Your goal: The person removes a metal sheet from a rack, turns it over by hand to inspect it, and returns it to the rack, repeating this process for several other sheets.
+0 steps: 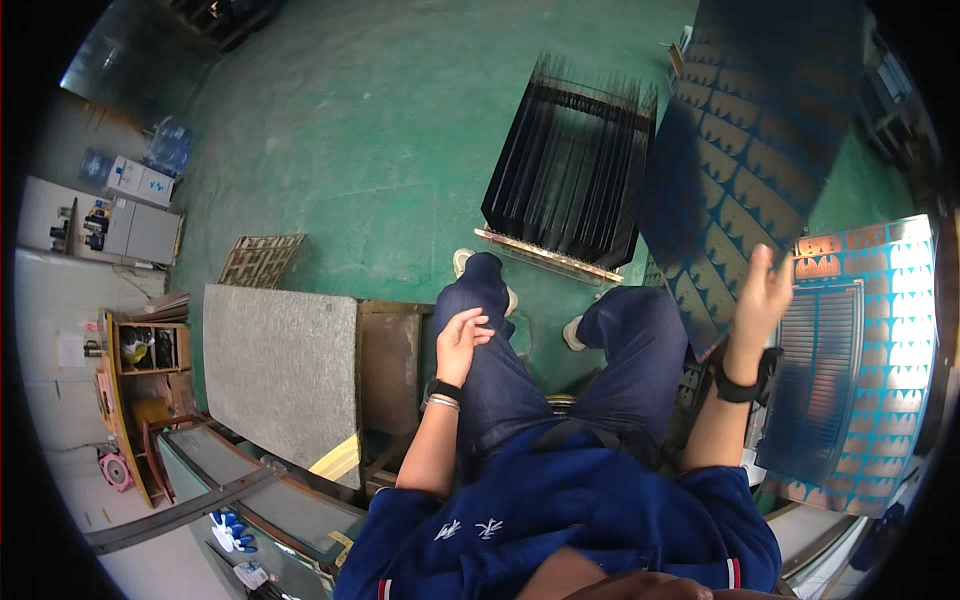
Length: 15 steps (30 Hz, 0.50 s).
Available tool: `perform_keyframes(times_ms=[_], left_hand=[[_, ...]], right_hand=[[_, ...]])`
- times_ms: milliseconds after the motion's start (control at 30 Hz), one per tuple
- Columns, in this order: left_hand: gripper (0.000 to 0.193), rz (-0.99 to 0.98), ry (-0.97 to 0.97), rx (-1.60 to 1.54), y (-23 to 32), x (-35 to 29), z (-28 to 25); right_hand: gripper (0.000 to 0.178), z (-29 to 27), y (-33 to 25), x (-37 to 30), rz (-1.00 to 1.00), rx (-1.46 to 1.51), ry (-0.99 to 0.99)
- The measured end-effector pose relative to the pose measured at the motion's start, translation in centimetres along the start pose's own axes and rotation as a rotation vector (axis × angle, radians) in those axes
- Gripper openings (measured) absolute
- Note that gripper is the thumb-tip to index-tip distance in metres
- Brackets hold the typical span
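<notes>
My right hand (765, 296) is at the right edge of a large flat panel (735, 185), with its fingers along that edge. The grip is only partly visible. This panel stands tilted, with copper-coloured cut shapes on a blue ground and a dark shadow over its upper part. Over my left thigh hangs my left hand (463, 343), its fingers loosely stretched and nothing in them. In front of my feet a rack (550, 252) on the floor holds several dark upright sheets.
To my right lies another patterned panel (895, 345) with a blue slatted frame (820, 370) on it. A grey-topped table (285, 360) is at my left, beside a low lattice piece (262, 262) on the green floor (390, 130). Blue gloves (232, 532) lie at the lower left.
</notes>
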<state>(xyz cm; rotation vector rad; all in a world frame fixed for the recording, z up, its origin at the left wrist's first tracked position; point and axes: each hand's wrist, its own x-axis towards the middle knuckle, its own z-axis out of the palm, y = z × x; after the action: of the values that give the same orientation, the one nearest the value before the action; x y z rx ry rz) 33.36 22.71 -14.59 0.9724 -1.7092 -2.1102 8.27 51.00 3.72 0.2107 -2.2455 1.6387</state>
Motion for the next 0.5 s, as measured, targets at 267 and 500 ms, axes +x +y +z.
perform_keyframes(times_ms=[267, 500], left_hand=[[0.023, -0.011, 0.069, 0.006, 0.6, 0.7, 0.6], [0.022, -0.003, 0.116, 0.066, 0.7, 0.5, 0.3]], right_hand=[[0.035, 10.0, 10.2, 1.2, -0.008, -0.141, -0.053], [0.046, 12.4, 12.3, 2.8, 0.134, -0.161, -0.175]])
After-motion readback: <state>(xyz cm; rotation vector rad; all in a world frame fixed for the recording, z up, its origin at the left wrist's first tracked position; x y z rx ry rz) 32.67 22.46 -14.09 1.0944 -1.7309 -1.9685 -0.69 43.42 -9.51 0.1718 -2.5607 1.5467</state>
